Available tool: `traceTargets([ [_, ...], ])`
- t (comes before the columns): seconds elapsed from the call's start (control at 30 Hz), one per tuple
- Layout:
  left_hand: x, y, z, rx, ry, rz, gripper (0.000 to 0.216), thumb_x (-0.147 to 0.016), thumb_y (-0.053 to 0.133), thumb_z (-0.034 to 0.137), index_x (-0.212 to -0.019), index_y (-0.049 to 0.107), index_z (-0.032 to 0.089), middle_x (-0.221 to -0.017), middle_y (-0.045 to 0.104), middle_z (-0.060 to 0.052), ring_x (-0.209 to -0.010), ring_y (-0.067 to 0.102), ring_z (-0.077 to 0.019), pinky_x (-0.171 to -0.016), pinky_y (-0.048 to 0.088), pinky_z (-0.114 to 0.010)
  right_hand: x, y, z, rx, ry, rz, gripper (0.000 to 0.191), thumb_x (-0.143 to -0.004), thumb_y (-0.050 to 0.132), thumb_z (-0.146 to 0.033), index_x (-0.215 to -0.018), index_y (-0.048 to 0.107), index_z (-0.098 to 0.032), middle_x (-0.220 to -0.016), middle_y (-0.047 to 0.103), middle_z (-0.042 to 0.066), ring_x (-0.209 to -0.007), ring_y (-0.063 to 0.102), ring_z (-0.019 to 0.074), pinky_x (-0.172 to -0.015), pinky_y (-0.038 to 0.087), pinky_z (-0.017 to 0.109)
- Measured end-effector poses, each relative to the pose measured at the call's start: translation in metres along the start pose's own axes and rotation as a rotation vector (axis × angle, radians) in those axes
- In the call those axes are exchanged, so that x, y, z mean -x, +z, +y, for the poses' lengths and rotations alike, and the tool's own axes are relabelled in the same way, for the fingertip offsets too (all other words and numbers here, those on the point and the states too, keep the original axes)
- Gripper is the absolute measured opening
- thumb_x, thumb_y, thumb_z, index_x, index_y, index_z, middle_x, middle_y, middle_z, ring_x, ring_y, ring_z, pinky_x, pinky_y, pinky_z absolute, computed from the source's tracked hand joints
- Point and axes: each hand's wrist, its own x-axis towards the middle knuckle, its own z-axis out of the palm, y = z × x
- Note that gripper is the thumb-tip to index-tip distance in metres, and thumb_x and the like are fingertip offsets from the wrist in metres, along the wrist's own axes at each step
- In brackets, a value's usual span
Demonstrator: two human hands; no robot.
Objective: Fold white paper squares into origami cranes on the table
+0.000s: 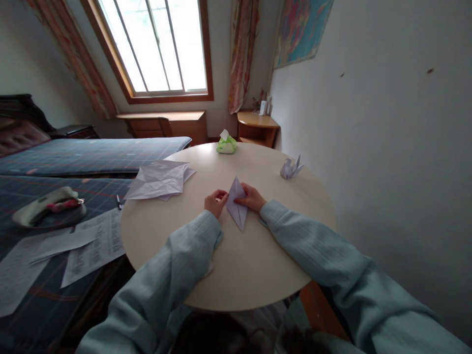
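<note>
A pale lilac sheet of paper folded into a long diamond (236, 204) is held over the middle of the round table (162, 246). My left hand (216, 202) pinches its left edge between thumb and fingers. From the other side my right hand (252, 197) grips it, with the thumb lying on the front face and the fingers partly hidden behind. One point of the diamond faces away from me and the other toward me. A finished paper crane (291, 167) stands to the right, apart from both hands.
Creased paper sheets (162, 179) lie at the table's left edge. A green tissue pack (226, 144) sits at the far edge. Left of the table, a bed holds printed sheets (94, 246), a pen (118, 202) and a pale rounded bag (47, 206). A wall rises at right.
</note>
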Motion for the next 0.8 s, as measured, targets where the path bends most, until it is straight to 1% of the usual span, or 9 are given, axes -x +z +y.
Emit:
traceTargets([
  [0.1,0.0006,-0.0002,0.0005,0.007,0.006,-0.004,0.013,-0.067,0.052,0.027,-0.069,0.059,0.017,-0.066,0.062,0.000,-0.060,0.055,-0.0096,-0.054,0.041,-0.018,-0.0007,0.0003,0.0023,0.005,-0.012,0.008,0.034,-0.054,0.062,-0.029,-0.083,0.049,-0.016,-0.072,0.054,-0.002,-0.064,0.049,0.0112,-0.057,0.039,0.022],
  [0.33,0.0002,0.0000,0.0014,0.024,-0.005,-0.027,0.012,-0.067,0.051,0.024,-0.071,0.059,0.017,-0.069,0.063,-0.001,-0.062,0.056,-0.0095,-0.054,0.041,-0.018,-0.0003,-0.0001,0.0009,0.050,0.001,-0.023,0.032,-0.055,0.062,-0.029,-0.082,0.050,-0.016,-0.070,0.055,-0.002,-0.062,0.048,0.0113,-0.057,0.039,0.023],
  [0.5,-0.0005,0.0003,-0.0001,0.038,0.002,-0.032,0.013,-0.067,0.051,0.025,-0.072,0.060,0.017,-0.069,0.063,-0.001,-0.062,0.056,-0.0095,-0.054,0.042,-0.018,0.0000,-0.0002,-0.0009,0.064,-0.018,-0.037,0.034,-0.055,0.062,-0.028,-0.084,0.051,-0.016,-0.074,0.056,-0.001,-0.065,0.049,0.0120,-0.059,0.039,0.023],
  [0.63,0.0002,0.0002,0.0009,0.037,0.004,-0.024,0.015,-0.067,0.052,0.028,-0.071,0.060,0.016,-0.069,0.063,-0.002,-0.062,0.056,-0.0100,-0.053,0.041,-0.019,0.0006,-0.0002,-0.0022,0.055,-0.008,-0.050,0.033,-0.055,0.062,-0.027,-0.083,0.051,-0.016,-0.072,0.055,-0.001,-0.063,0.049,0.0119,-0.057,0.039,0.023],
  [0.8,0.0003,0.0004,0.0013,0.038,-0.003,-0.024,0.016,-0.067,0.051,0.026,-0.073,0.061,0.015,-0.069,0.063,-0.003,-0.062,0.056,-0.0106,-0.054,0.041,-0.019,0.0009,-0.0003,-0.0028,0.059,-0.012,-0.045,0.032,-0.054,0.062,-0.027,-0.081,0.050,-0.015,-0.071,0.055,-0.001,-0.063,0.049,0.0117,-0.057,0.039,0.023],
])
